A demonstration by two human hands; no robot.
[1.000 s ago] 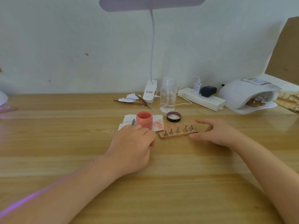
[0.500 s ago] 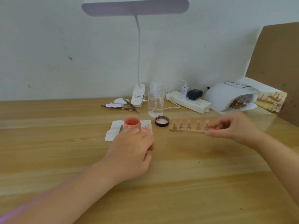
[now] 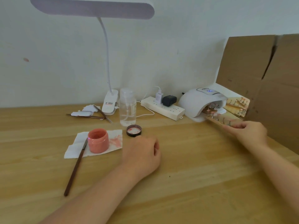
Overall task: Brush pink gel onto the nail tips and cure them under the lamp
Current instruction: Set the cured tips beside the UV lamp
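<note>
My right hand (image 3: 249, 133) pinches one end of a wooden strip (image 3: 217, 121) that carries several pink nail tips on metal stands. The strip's far end reaches the mouth of the white curing lamp (image 3: 199, 101) at the back right, where another strip of tips lies inside. My left hand (image 3: 142, 152) rests on the table with fingers loosely curled, holding nothing. The open jar of pink gel (image 3: 98, 140) stands on a stained white tissue (image 3: 113, 141). A brown-handled brush (image 3: 75, 168) lies with its tip on the tissue beside the jar.
The jar's black lid (image 3: 134, 130) lies upturned near a clear pump bottle (image 3: 127, 109). A clip desk lamp (image 3: 110, 101), a power strip (image 3: 163, 108) and metal tools (image 3: 90, 116) line the back. A cardboard box (image 3: 267, 84) stands at right, more wooden strips (image 3: 237, 105) beside it.
My right hand has lifted the strip of nail tips off the table and carried it right to the curing lamp's mouth. My left hand has come off the brush and moved right.
</note>
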